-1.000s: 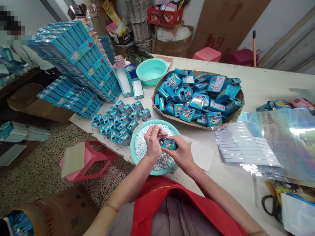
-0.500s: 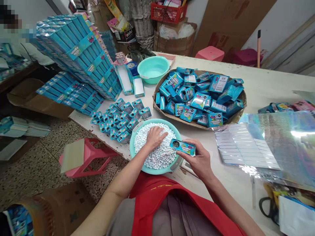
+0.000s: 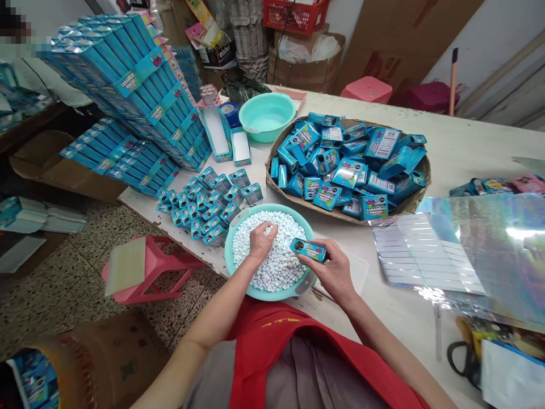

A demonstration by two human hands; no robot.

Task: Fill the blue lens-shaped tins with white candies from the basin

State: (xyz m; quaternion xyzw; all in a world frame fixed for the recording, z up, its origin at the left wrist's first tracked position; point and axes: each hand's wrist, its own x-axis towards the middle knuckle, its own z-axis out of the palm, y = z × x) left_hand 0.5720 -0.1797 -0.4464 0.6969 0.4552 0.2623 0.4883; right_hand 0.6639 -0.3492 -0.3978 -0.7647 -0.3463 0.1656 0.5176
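Note:
My left hand (image 3: 263, 241) is curled closed over the small white candies (image 3: 279, 270) in a mint-green basin (image 3: 232, 267). Its fingers look bent around some of them, though the grip is partly hidden. In my right hand (image 3: 336, 271) is a small blue candy box (image 3: 308, 250), held tilted above the basin's right side, its round dark opening toward the left. Left of the basin, several similar small boxes (image 3: 213, 199) stand close together on the white table (image 3: 468, 142).
Behind the basin lies a cardboard tray (image 3: 272, 184) heaped with blue boxes. A tall stack of blue boxes (image 3: 140, 85) rises at the left. A second green basin (image 3: 267, 116) stands farther back. Shiny plastic sheets (image 3: 506, 255) and scissors (image 3: 462, 358) are at the right.
My left hand has gone from spread fingers on the candies to a closed curl. My right hand has brought the box slightly left and up.

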